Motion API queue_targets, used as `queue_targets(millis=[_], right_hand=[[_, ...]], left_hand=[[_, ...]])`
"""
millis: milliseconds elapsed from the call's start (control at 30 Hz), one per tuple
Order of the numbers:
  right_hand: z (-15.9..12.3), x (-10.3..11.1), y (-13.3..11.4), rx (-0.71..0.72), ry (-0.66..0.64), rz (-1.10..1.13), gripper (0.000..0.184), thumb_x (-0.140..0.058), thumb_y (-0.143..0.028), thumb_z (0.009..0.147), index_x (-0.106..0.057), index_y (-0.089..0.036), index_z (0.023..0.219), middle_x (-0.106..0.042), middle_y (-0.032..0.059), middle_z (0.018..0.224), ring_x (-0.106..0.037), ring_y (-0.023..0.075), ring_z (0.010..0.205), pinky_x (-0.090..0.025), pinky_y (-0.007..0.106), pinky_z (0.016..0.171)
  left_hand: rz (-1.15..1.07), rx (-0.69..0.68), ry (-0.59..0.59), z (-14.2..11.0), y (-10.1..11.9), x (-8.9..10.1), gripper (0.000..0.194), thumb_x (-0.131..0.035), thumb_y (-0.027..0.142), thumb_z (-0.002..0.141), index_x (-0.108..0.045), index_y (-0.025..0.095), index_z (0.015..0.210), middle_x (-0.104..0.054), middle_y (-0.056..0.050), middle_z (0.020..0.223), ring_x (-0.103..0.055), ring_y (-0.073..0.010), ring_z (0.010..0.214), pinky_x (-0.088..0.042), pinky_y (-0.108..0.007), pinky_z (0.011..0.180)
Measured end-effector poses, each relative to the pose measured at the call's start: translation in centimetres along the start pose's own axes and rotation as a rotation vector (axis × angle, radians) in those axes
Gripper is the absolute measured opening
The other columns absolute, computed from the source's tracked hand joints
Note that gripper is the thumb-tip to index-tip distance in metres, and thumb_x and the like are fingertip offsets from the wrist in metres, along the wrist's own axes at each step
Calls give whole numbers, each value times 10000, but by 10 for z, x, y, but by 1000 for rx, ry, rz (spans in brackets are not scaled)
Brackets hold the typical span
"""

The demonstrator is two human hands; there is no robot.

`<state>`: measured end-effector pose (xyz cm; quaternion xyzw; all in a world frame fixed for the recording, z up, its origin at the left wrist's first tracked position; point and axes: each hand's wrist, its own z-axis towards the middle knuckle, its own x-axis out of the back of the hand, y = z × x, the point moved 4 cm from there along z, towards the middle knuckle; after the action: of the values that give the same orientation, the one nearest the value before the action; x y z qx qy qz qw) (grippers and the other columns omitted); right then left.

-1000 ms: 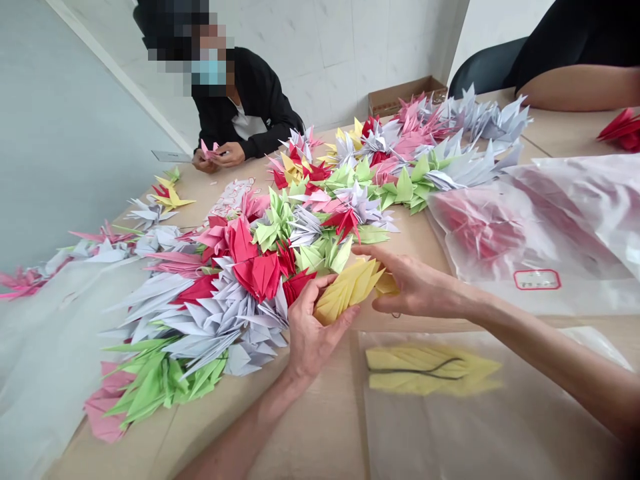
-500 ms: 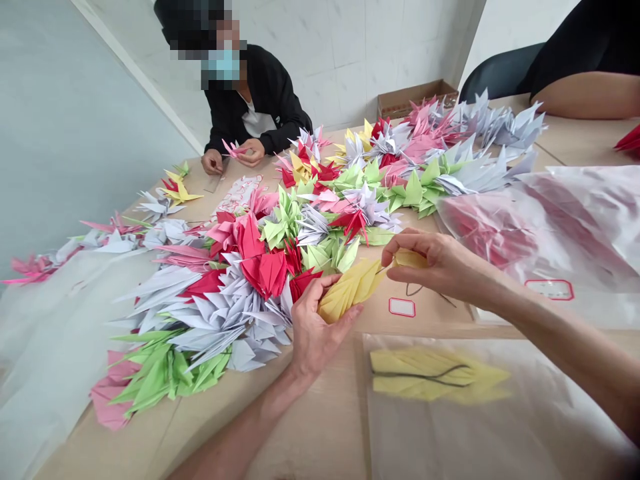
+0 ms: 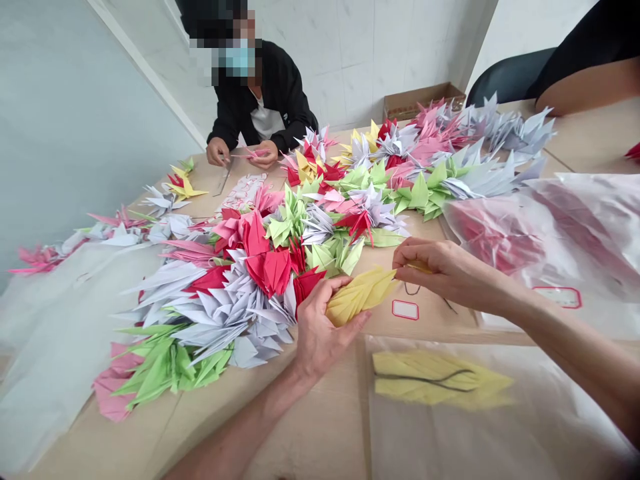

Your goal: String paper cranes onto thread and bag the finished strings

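My left hand (image 3: 320, 330) is closed round a stack of yellow folded paper pieces (image 3: 361, 295), overlapping like pleats, above the table. At the stack's right tip, my right hand (image 3: 443, 267) is pinched; a bit of yellow folded paper (image 3: 421, 265) shows among its fingers, mostly hidden by them. Below that hand a dark thin cord (image 3: 412, 289) loops down, its end lying further right. A small red-edged white label (image 3: 405, 310) lies on the table beneath. In front of me is a clear plastic bag (image 3: 425, 440) with a yellow folded-paper strand (image 3: 425, 390) and dark cord.
A big heap of red, white, green and pink folded paper (image 3: 270, 267) spreads to my left and across the table. Plastic bags with pink paper (image 3: 500, 233) lie at right. Opposite, a masked person (image 3: 265, 113) handles pink paper. A cardboard box (image 3: 420, 100) stands behind.
The view has shifted slightly, so most things sit a little further right. The yellow piece in my right hand is now more hidden by the fingers. My left hand keeps its hold.
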<state>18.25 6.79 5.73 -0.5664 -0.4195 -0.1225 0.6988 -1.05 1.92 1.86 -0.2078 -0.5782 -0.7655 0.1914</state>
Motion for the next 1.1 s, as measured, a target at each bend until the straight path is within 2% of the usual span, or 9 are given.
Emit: queue_targets(millis=[167,467,633,867,1100], right_hand=[[3,-5,4,66,-7,-49,228,-374,-292,878,-499,-179,724,-533,31,783,-459,113,623,-332,246,595],[3,2,16,71,90,-199,215,-352,-280,887,-472,-184,736,-513,31,792,-499,138,681,-343,276,657],[3,0,20,58,78,-232,227,-337,-291,890,-468,-188,736,-514,33,797,-508,149,691,-356,290,668],[4,0,20,28,60,-268,218,-348,-284,873,-465,-188,718,-527,36,789,-514,155,694,-350,288,654],[9,-7,34,66,-22,-287,210,-344,-272,878,-462,-187,727,-546,49,812,-532,161,715,-365,284,655]], left_hand=[[29,-37,-2,0,2,0,413,-714,319,675,-579,177,1039,-638,-39,994,-611,-174,897,-489,-276,810],[28,25,-34,-1,4,1,372,-690,306,698,-551,242,1038,-637,-27,1018,-609,-200,921,-499,-313,827],[43,50,-47,-1,2,-1,364,-692,324,683,-557,241,1011,-653,-18,979,-618,-194,869,-506,-318,803],[126,36,-89,-2,0,-4,349,-674,289,705,-544,237,1025,-641,-29,1059,-602,-189,969,-475,-305,881],[183,0,-63,-1,-1,-5,349,-678,263,680,-553,223,1003,-642,-9,987,-608,-166,905,-493,-290,820]])
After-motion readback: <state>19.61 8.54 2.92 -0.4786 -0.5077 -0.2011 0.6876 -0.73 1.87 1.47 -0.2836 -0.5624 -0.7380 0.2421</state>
